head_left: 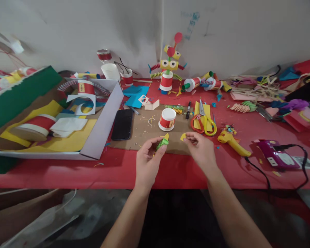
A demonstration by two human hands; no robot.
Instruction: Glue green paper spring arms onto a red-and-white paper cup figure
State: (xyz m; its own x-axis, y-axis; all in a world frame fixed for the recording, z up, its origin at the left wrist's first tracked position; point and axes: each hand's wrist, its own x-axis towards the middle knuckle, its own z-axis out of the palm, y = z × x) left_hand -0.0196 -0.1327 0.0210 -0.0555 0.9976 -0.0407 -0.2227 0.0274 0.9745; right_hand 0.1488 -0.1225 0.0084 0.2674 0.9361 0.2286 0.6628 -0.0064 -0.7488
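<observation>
My left hand (150, 158) pinches a green folded paper spring (162, 143), with a small yellow paper piece at its upper end. Across from it, my right hand (200, 148) holds another small yellow paper piece (183, 137) between thumb and fingertips. Just beyond both hands a red and white paper cup (167, 119) stands upside down on a brown cardboard sheet (142, 134). Behind that cup lies a second folded strip (177, 109), green and orange. The two hands are apart, and neither touches the cup.
Scissors (203, 120) rest on yellow paper at the right, near a yellow glue gun (234, 143) and a purple power strip (277, 155) with cords. A black phone (122, 124) and a box of craft scraps (103, 120) are left. Paper-cup figures (166, 82) stand by the wall.
</observation>
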